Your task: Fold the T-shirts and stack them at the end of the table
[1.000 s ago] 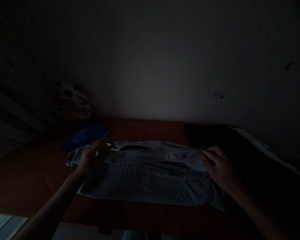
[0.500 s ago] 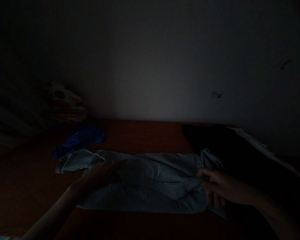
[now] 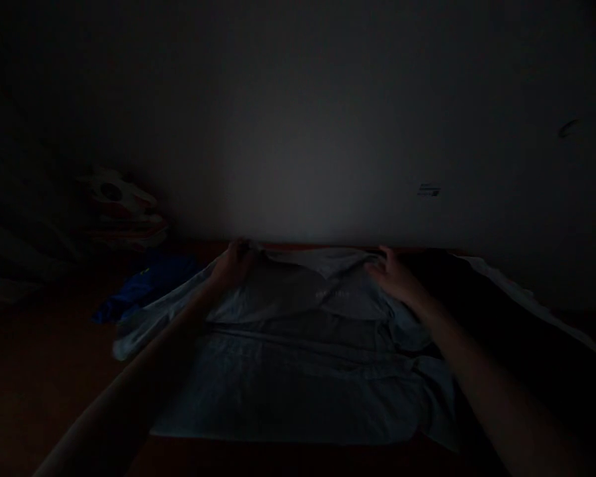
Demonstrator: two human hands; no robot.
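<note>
A grey shirt point(image 3: 288, 404) lies spread across the brown table, its far part lifted toward the wall and creases running across its middle. Small pale lettering shows near its neckline. My left hand point(image 3: 233, 264) is closed on the far left part of the shirt, near a shoulder. At the far right part, my right hand point(image 3: 390, 275) pinches the cloth between thumb and fingers. Dim light hides the exact fingertip contact. One sleeve trails out on the left, beneath my left forearm.
Crumpled blue cloth point(image 3: 146, 285) is at the left, beside the shirt's sleeve. Black fabric point(image 3: 496, 338) covers the table's right side, with a white edge behind it. A plush toy point(image 3: 116, 195) sits at the back left. Behind the table point(image 3: 34, 377) rises a wall point(image 3: 298, 132).
Both hands have moved away from me toward the wall, carrying the shirt's upper layer with them. The bunched shirt is now opened out, with its neckline and lettering showing.
</note>
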